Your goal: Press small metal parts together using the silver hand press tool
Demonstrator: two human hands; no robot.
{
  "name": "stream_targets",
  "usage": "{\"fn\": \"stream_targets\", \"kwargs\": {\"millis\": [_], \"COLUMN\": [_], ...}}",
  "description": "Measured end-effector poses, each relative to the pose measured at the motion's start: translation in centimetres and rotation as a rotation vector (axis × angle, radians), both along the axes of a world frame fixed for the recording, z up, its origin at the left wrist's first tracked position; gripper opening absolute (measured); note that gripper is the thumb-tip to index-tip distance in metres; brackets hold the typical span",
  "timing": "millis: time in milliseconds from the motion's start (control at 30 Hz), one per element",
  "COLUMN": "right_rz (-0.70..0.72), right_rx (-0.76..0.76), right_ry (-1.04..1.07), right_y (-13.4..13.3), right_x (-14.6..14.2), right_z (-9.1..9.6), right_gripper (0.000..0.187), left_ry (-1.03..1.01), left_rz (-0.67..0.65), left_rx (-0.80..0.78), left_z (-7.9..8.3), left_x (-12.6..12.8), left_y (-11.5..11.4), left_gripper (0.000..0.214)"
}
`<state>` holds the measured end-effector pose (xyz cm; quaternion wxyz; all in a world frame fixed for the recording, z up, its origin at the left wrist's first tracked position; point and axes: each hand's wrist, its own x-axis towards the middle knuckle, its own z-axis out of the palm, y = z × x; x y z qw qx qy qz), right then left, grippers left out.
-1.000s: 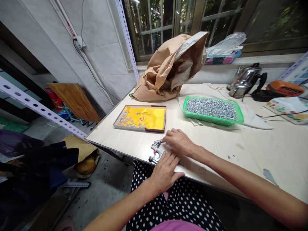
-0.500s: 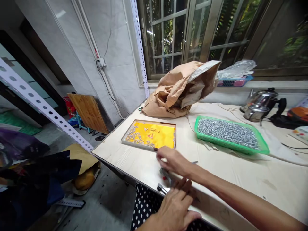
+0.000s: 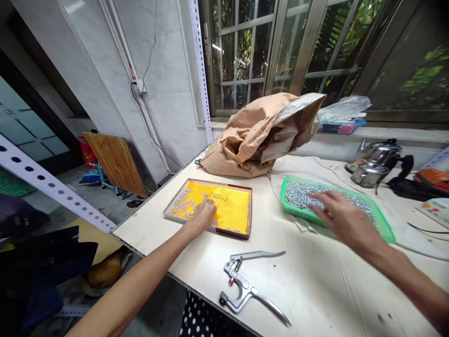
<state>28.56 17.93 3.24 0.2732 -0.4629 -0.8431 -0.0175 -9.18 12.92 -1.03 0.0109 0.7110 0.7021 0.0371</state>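
Observation:
My left hand [image 3: 204, 213] reaches into a shallow tray [image 3: 249, 224] with a yellow lining printed with letters. Its fingers are curled together at the lining, and their tips are hidden. Small metal pins [image 3: 180, 206] lie scattered at the left of this tray. Above a green plastic basket [image 3: 385, 230] full of small metal pieces [image 3: 301, 189], my right hand [image 3: 336, 210] hovers with fingers apart and nothing visible in them. On the table near the front edge lies a pair of metal hand pliers [image 3: 264, 301], with a spring and a red part, touched by neither hand.
A large crumpled brown paper bag [image 3: 242, 135] stands at the back of the table [image 3: 147, 224]. Metal kettles [image 3: 370, 174] and a black and orange tool [image 3: 433, 181] are at the back right. A perforated metal strut [image 3: 52, 185] crosses the left side.
The pliers, earlier under my hands at the front edge, now lie free on the table. My left hand has moved forward into the yellow tray, my right hand rightward to the green basket.

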Motion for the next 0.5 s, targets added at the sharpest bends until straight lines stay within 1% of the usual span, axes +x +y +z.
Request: {"fn": "stream_targets", "kwargs": {"millis": [100, 133, 167, 233, 300, 367, 433, 500], "right_rz": [0.269, 0.328, 0.372, 0.410, 0.400, 0.376, 0.364, 0.364], "right_rx": [-0.241, -0.324, -0.404, -0.520, -0.575, -0.577, -0.555, -0.546], "right_ry": [0.020, 0.019, 0.004, -0.045, -0.113, -0.179, -0.222, -0.234], "right_y": [-6.4, -8.4, -10.2, -12.9, -14.5, -15.2, -15.3, -15.3], "right_x": [-3.0, -4.0, -5.0, -6.6, -7.9, -8.9, -9.5, -9.9], "right_z": [-2.3, -3.0, -3.6, -4.7, -5.5, -6.2, -6.6, -6.8], "right_gripper": [0.031, 0.030, 0.028, 0.025, 0.019, 0.015, 0.013, 0.010], "left_ry": [0.009, 0.013, 0.017, 0.021, 0.025, -0.014, -0.157, -0.390], "left_rz": [0.036, 0.047, 0.056, 0.062, 0.053, 0.022, -0.005, 0.003], "left_rx": [-0.028, -0.035, -0.041, -0.045, -0.046, -0.026, 0.009, -0.003], "left_z": [-0.8, -0.8, -0.7, -0.2, 0.7, 1.7, 2.6, 3.2], "left_x": [-0.2, -0.2, -0.3, -0.2, 0.2, 0.9, 2.0, 3.2], "left_y": [0.9, 1.0, 1.1, 1.1, 0.6, -0.7, -2.9, -5.9], "left_gripper": [0.023, 0.024, 0.024, 0.024, 0.024, 0.024, 0.020, 0.016]}}
